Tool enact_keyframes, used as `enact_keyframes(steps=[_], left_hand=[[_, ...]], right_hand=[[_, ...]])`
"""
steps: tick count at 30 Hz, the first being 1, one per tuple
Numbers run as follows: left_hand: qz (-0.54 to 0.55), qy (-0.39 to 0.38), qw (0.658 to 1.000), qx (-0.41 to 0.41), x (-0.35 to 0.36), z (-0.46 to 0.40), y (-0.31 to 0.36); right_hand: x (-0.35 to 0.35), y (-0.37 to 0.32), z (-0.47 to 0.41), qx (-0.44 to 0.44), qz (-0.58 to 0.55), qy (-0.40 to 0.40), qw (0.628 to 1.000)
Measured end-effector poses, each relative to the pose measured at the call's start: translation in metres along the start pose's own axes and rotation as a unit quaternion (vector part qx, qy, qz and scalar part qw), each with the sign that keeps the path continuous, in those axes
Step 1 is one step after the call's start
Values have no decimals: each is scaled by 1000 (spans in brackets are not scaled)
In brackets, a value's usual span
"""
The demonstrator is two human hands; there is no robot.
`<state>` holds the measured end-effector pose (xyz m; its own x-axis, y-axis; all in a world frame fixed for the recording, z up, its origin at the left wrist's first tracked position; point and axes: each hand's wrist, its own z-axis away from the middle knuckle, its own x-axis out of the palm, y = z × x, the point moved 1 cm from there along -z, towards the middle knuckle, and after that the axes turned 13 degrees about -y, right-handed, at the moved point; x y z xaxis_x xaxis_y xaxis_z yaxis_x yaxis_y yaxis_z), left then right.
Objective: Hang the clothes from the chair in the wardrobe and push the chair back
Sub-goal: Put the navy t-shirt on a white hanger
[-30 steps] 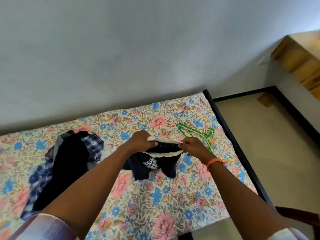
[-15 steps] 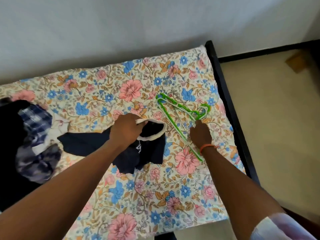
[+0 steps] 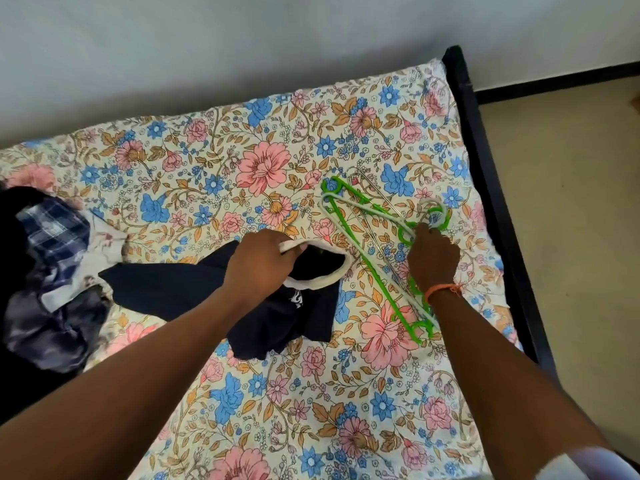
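Left hand gripping shirt collar, right hand pinching stacked hangers near bed edge; risk: lifting several tangled together.

Floral bedsheet over dark bed frame; grey wall; beige floor.

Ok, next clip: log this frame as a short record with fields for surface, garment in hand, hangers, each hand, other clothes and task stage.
surface: bed with floral sheet
garment: navy T-shirt with white collar, lying on the sheet
hangers: green and white hangers, stacked on the sheet right of the T-shirt
left hand: grips the white collar
right hand: on the hangers near their hooks, fingers curled; grip hidden
other clothes: pile with a plaid shirt at the left edge
stage: T-shirt not yet on a hanger
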<state>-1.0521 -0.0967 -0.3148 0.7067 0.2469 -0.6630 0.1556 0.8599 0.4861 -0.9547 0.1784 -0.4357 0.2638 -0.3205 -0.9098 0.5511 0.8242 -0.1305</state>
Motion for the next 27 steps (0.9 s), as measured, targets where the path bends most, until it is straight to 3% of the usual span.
enact_keyframes(steps=[3,7,12,16,22,27], left_hand=[[11,8,1000,0,-15,11,8],[24,9,1000,7,-40,38,18],[30,-18,999,0,-78,74,23],[49,-10,999,-4,-116,113,29],[33,37,999,14,-204,215,40],[29,46,996,73,-264,277,58]], right_hand=[[-29,-4,9,16,-106,29,994],[-72,-12,35,-4,-291,20,957],[-139,-42,72,-1,-484,-9,875],[-206,-83,115,-65,-631,-70,770],[-317,-167,208,-143,-736,-29,661],[-357,-243,262,-167,-772,11,613]])
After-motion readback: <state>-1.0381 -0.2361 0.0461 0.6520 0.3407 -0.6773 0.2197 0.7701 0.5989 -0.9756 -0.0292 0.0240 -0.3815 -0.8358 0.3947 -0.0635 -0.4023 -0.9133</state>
